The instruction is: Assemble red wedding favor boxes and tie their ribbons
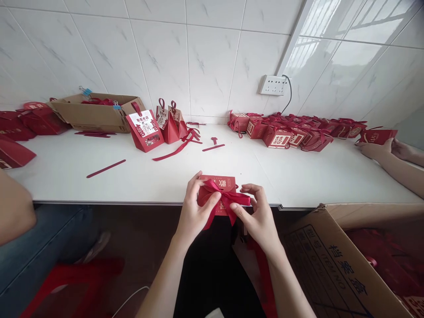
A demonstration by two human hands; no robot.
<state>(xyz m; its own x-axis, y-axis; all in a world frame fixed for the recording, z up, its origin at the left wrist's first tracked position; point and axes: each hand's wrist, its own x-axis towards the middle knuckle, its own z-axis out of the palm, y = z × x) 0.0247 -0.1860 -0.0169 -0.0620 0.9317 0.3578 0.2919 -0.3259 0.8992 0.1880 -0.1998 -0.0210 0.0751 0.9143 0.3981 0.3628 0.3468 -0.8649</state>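
Note:
A small red gift box (pixel 221 182) rests at the near edge of the white table (pixel 99 176), with a red ribbon bow (pixel 228 199) tied across it. My left hand (pixel 195 211) grips the box's left side, its thumb pressed on the bow's left loop. My right hand (pixel 256 216) pinches the bow's right loop and the ribbon tail between thumb and fingers. The tail hangs down below the table edge.
Finished red boxes (pixel 281 134) line the back right. Upright red bags (pixel 155 128) and a cardboard box (pixel 94 112) stand at the back left, loose ribbons (pixel 106 168) between. An open carton (pixel 347 260) sits lower right. Other people's arms show at far right (pixel 391 159) and left (pixel 13 207).

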